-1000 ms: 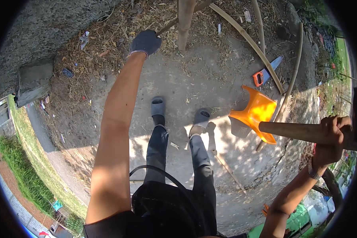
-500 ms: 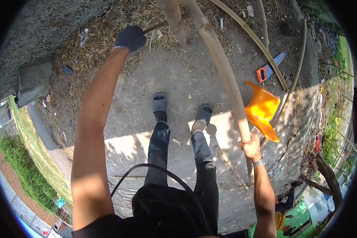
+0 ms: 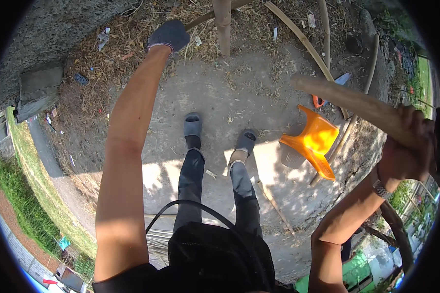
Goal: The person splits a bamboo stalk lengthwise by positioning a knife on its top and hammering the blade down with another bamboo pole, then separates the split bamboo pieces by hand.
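Note:
My left hand (image 3: 168, 36), in a dark glove, is closed around the near end of a long, narrow, brownish blade-like bar (image 3: 200, 19). The bar reaches to an upright bamboo pole (image 3: 223, 29) at the top and shows again beyond it; whether it cuts into the pole I cannot tell. My bare right hand (image 3: 406, 146), wearing a metal watch, is raised at the far right and slightly blurred. It grips one end of a thick wooden pole (image 3: 352, 97), whose other end points up and left over the ground, apart from the upright bamboo.
An orange plastic chair (image 3: 315, 139) lies on the ground at the right. Behind it are a handsaw (image 3: 319, 101), partly hidden by the pole, and several long bamboo strips (image 3: 303, 39). A thin stick (image 3: 276, 205) lies near my feet. A rough wall (image 3: 39, 44) rises at the left.
My right hand has swung up and to the right with the wooden pole, lifting it away from the upright bamboo. My left hand has shifted slightly up and right, still gripping the bar.

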The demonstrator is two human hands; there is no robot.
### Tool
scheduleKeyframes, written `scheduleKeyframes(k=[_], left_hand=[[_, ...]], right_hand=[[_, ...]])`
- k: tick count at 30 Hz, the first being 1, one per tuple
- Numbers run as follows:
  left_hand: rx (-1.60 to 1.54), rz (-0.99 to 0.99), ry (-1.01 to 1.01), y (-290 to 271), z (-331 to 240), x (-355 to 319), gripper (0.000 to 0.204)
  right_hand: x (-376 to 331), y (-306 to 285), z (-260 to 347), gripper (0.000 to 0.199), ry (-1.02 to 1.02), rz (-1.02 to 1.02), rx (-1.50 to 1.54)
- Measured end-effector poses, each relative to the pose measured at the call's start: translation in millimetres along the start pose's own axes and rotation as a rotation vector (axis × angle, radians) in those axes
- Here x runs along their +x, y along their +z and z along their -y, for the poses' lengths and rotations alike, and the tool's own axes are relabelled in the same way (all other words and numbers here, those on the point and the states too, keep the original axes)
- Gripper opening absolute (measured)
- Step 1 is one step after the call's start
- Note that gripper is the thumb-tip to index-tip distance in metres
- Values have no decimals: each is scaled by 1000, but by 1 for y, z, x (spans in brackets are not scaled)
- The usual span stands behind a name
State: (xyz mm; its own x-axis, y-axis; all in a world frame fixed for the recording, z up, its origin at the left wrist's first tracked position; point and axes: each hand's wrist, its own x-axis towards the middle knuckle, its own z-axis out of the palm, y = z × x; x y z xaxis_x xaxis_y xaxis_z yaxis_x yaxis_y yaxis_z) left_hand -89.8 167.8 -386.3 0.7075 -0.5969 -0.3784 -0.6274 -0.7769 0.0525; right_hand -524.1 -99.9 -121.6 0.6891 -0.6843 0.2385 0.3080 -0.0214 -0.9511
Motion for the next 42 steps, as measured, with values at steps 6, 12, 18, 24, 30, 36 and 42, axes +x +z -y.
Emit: scheduleKeyframes(k=[6,12,18,24,30,36,42], left_hand=[[167,127,10,-20,-23,-13,34],[10,76,-151,48,24,-56,38],[-120,209,9,19,26,-46,43],[-223,72,-90,5,-6,-28,43],[-249,46,-114,15,-29,-18,41],[-327,87,-37,60,-52,-31,43],[-273,181,55,52,-37,-30,46]], right_hand=[[-256,-38,-265,25,1277,258,-1119],[-252,-83,-173,12,1157,122,-667],[-157,-55,-96,22,643,-36,-558],[-82,18,-20,25,199,8,-198],[-79,96,-57,19,158,172,-426],[-257,-67,-253,23,986,400,-1270],[-261,-72,-158,12,1120,336,-756]])
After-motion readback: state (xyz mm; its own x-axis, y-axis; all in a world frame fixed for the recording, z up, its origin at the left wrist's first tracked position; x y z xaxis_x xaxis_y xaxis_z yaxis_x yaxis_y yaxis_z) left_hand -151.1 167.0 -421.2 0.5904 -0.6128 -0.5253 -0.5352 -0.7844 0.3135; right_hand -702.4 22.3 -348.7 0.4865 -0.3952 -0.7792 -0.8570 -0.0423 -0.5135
